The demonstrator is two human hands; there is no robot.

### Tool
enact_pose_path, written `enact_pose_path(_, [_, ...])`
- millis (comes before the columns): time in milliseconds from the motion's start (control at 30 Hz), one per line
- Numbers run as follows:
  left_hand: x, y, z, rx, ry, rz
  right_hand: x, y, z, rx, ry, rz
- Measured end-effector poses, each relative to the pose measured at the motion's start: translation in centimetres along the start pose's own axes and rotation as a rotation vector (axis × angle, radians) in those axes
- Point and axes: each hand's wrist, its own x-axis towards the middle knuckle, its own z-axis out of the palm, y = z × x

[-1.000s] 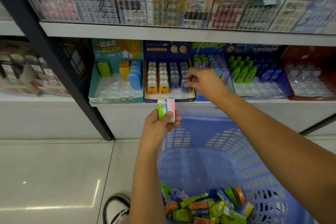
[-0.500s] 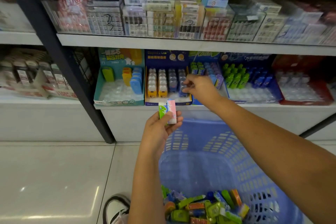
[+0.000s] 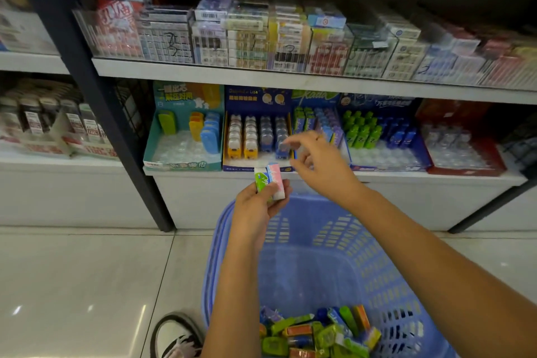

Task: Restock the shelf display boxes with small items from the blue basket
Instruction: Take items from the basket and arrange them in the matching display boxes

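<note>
My left hand (image 3: 260,203) grips two small erasers, one green (image 3: 260,180) and one pink (image 3: 275,179), just below the shelf edge. My right hand (image 3: 315,158) hovers in front of the dark blue display box (image 3: 257,164), its fingers loosely spread and holding nothing. That box holds rows of small yellow and blue items. To its right sits a box of green, blue and purple erasers (image 3: 316,122). The blue basket (image 3: 377,264) stands on the floor below, with several colourful small items (image 3: 316,331) heaped at its near end.
A teal display box (image 3: 183,160) with yellow and blue items sits at the left, a blue box of green and blue bottles (image 3: 386,160) and a red box (image 3: 465,166) at the right. Stacked packets fill the upper shelf (image 3: 290,78). A dark shelf post (image 3: 116,125) stands left. My shoe (image 3: 177,334) is on the tiled floor.
My right hand has drawn back from the dark blue display box and opened its fingers. The left hand keeps the two erasers in much the same place.
</note>
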Motion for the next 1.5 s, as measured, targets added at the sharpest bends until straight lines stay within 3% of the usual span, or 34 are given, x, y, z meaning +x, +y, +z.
enact_pose_path(133, [-0.1,-0.4,1.0,0.132,-0.029,0.020,-4.5,0.1,0.0,0.028,-0.228,-0.094])
enact_pose_path(333, [-0.4,-0.8,2.5,0.132,-0.125,-0.004,-5.4,1.5,-0.3,0.036,0.132,-0.148])
enact_pose_path(533, [0.5,-0.9,2.6,0.088,-0.117,-0.016,-2.1,4.9,-2.6,0.660,0.285,0.348])
enact_pose_path(733, [1.5,-1.7,2.5,0.085,-0.124,-0.049,-0.1,7.8,-3.5,1.359,0.247,0.595])
enact_pose_path(800, [1.9,-2.0,2.5,0.101,-0.118,-0.053,0.5,8.1,-3.8,1.194,0.244,0.601])
enact_pose_path(967, [2.6,-2.3,2.5,0.214,-0.079,-0.046,2.0,9.2,-5.3,-0.017,0.060,0.347])
enact_pose_path(1033, [3.0,-2.4,2.6,0.223,-0.065,-0.057,2.7,9.2,-5.8,-0.237,0.004,0.290])
enact_pose_path(1267, [3.6,-2.7,2.3,0.237,-0.075,-0.064,4.7,9.3,-6.0,-0.312,-0.012,0.086])
enact_pose_path(1500, [3.8,-2.7,2.2,0.219,-0.063,-0.053,6.1,9.9,-5.7,0.042,-0.067,0.252])
